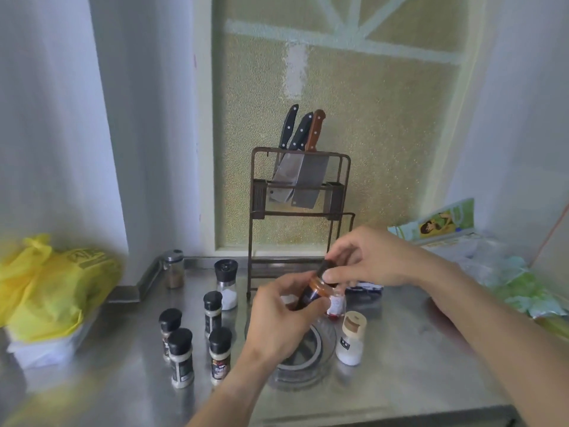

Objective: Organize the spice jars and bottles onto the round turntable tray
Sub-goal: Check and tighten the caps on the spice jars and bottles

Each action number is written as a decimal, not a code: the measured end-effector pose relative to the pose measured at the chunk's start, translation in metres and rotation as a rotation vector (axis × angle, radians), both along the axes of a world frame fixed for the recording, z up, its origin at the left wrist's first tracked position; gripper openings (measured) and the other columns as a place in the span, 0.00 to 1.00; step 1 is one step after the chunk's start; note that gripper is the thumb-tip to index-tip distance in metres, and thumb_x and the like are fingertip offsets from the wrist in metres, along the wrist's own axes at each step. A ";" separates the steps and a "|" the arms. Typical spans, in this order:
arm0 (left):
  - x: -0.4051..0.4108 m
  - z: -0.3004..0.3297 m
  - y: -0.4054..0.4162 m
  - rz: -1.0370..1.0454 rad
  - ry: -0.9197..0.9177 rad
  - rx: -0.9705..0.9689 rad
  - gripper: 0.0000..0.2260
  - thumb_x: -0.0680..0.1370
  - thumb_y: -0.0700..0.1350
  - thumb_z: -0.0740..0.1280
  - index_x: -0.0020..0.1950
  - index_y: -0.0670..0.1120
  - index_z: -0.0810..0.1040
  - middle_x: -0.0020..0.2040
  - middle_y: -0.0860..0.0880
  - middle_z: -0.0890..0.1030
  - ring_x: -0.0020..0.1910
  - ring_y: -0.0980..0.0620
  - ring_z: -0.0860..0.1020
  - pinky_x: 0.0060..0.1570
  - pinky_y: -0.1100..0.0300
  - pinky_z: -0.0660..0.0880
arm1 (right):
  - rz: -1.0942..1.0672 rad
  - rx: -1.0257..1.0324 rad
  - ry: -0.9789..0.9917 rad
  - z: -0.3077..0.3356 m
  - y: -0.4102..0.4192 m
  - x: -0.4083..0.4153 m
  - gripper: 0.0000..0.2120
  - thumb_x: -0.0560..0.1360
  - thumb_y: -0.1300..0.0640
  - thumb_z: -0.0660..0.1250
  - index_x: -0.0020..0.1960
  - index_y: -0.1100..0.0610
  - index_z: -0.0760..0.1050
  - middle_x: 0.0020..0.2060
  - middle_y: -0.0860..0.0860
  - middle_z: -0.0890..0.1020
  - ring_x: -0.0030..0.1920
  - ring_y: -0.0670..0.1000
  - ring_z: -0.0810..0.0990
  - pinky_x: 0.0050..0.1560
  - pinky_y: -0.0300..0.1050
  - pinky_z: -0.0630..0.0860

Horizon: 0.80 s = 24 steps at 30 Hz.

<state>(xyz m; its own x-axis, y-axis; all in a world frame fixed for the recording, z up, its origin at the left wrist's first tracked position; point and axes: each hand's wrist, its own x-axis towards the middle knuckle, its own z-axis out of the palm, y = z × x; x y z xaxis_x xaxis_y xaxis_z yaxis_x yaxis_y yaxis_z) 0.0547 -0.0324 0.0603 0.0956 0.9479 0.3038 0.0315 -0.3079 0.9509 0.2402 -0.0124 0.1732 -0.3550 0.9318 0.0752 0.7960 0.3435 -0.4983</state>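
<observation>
A dark spice bottle (311, 292) with an orange band at its neck is held in mid-air at the lower centre of the frame, just above the clear round turntable tray (320, 362). Its long axis is tilted, with the cap end up and to the right and the base down and to the left. The left hand (277, 322) wraps its fingers around the lower body. The right hand (372, 260) pinches the dark cap between thumb and fingertips, seemingly to check or tighten it.

To do this step well, it seems wise to bring the bottle upright before setting it down, and to place it near the tray's rim so there is room for more.

On the tray's right edge stands a white jar with a tan lid (352, 340); whether it is on the tray or just beside it is unclear. A small red-labelled bottle (336, 305) stands behind. To the left, four black-capped jars (197, 340) stand on the steel counter (415, 365), with a salt grinder (226, 285) further back.
</observation>
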 end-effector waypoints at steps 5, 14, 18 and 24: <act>-0.002 -0.011 0.003 0.006 -0.012 -0.026 0.14 0.73 0.43 0.79 0.57 0.55 0.87 0.49 0.58 0.88 0.42 0.53 0.84 0.43 0.58 0.80 | 0.046 -0.073 -0.104 -0.002 0.006 -0.004 0.22 0.70 0.48 0.79 0.63 0.44 0.79 0.49 0.46 0.86 0.41 0.46 0.86 0.49 0.47 0.83; -0.004 -0.018 0.007 -0.042 -0.017 0.002 0.14 0.75 0.39 0.77 0.55 0.55 0.87 0.48 0.55 0.89 0.42 0.61 0.84 0.45 0.60 0.80 | 0.026 -0.114 -0.124 -0.012 0.013 -0.009 0.16 0.73 0.48 0.76 0.58 0.50 0.78 0.41 0.48 0.87 0.38 0.50 0.87 0.39 0.44 0.80; -0.005 -0.017 0.006 -0.055 -0.012 0.003 0.14 0.75 0.38 0.77 0.55 0.55 0.87 0.49 0.56 0.89 0.42 0.62 0.84 0.46 0.61 0.81 | -0.019 -0.084 -0.172 -0.011 0.014 -0.009 0.23 0.70 0.36 0.75 0.59 0.47 0.77 0.43 0.47 0.87 0.37 0.47 0.87 0.45 0.49 0.83; -0.005 -0.018 0.006 -0.059 -0.010 0.002 0.15 0.75 0.38 0.77 0.55 0.57 0.87 0.49 0.56 0.89 0.45 0.60 0.85 0.47 0.58 0.83 | -0.036 -0.069 -0.180 -0.012 0.013 -0.009 0.20 0.73 0.36 0.71 0.54 0.50 0.82 0.39 0.48 0.88 0.36 0.46 0.87 0.40 0.43 0.81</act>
<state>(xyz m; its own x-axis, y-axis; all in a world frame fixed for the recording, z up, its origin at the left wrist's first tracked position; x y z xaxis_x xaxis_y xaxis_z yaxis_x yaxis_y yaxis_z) 0.0499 -0.0260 0.0426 0.1482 0.9400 0.3073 0.0040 -0.3113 0.9503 0.2311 0.0008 0.1612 -0.3230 0.9450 -0.0506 0.8855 0.2830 -0.3684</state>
